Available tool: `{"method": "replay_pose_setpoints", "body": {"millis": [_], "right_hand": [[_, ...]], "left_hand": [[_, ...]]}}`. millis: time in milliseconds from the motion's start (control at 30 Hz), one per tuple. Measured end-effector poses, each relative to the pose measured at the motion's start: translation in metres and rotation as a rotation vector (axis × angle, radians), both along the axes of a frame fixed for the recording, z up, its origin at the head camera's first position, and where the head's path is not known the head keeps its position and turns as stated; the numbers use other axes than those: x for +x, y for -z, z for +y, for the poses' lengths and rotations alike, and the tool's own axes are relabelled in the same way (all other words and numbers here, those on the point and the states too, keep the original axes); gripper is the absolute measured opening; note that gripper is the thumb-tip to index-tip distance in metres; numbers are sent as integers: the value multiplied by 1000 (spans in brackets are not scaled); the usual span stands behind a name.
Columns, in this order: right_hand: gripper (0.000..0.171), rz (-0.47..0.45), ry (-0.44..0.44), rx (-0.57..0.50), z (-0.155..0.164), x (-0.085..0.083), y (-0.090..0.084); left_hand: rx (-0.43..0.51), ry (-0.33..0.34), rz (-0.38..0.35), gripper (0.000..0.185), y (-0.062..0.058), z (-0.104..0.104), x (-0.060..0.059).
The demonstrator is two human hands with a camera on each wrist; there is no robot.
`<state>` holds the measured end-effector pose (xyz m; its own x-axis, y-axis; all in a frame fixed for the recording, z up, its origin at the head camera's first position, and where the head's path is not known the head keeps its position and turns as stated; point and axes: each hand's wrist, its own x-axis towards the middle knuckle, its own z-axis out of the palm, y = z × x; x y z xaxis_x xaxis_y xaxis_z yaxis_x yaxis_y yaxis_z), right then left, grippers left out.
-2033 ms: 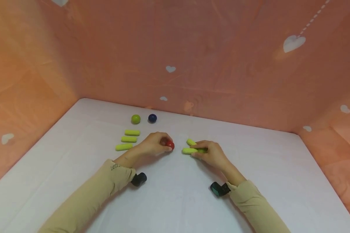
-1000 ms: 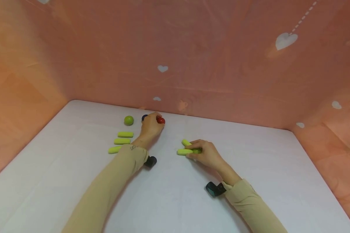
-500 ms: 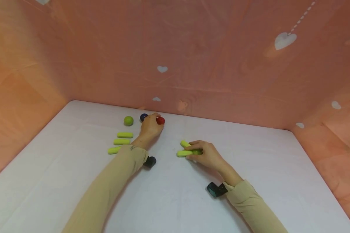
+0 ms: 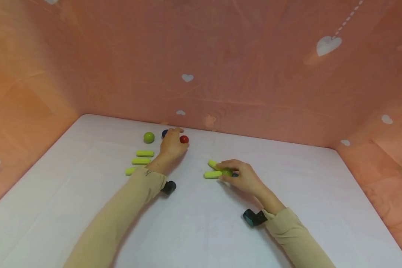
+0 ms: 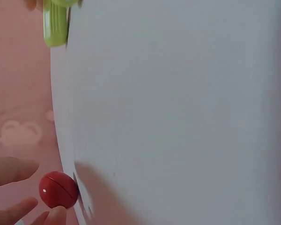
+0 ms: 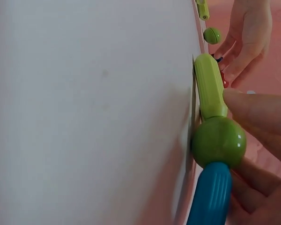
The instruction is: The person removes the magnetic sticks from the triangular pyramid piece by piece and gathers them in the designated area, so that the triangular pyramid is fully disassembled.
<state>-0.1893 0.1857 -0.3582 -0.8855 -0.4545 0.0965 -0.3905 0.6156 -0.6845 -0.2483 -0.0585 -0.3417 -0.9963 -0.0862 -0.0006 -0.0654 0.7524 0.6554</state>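
Head view shows the left hand (image 4: pixel 172 144) with relaxed, spread fingers beside the red ball (image 4: pixel 184 139), which sits on the white table (image 4: pixel 194 223) at its 2 o'clock. Near centre, the right hand (image 4: pixel 242 176) pinches a green ball (image 4: pixel 226 172) joined to a blue rod (image 6: pixel 210 194) and a yellow-green rod (image 4: pixel 212 174).

red ball (image 4: pixel 184 139): carried back beside blue ball, now released | left hand (image 4: pixel 172 144): fingers opened off it

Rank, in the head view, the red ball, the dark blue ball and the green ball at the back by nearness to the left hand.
1. Red ball, just right of the left hand.
2. Dark blue ball, behind the fingers; too close to call against the red.
3. Green ball, farther left, apart.
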Motion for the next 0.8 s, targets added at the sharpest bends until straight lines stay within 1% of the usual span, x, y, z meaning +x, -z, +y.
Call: {"method": "replay_pose_setpoints", "body": {"millis": [133, 267, 500, 800], "right_hand": [[42, -9, 17, -11, 4, 1, -1], [46, -15, 27, 5, 7, 2, -1], [43, -25, 44, 24, 14, 4, 2], [40, -41, 64, 19, 15, 7, 0]], "left_hand": [[5, 33, 15, 50, -1, -1, 6], [13, 50, 10, 51, 0, -3, 11], [11, 49, 14, 52, 0, -6, 15], [6, 56, 29, 53, -1, -9, 23]]}}
